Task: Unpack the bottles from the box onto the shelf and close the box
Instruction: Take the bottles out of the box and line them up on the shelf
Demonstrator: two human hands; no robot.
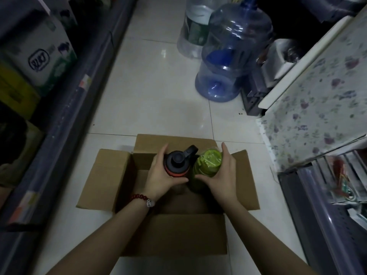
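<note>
An open cardboard box sits on the tiled floor below me with all its flaps spread out. My left hand grips a dark bottle with a black lid and a red ring, held upright over the box. My right hand grips a green bottle with a clear green lid, right beside the dark one. The two bottles touch or nearly touch. A red bead bracelet circles my left wrist. The box's inside below the bottles is dark.
A shelf unit with cartons runs along the left. Two large water jugs stand on the floor ahead. A cabinet with a flowered cover and a lower rack fill the right side. White tiles lie between.
</note>
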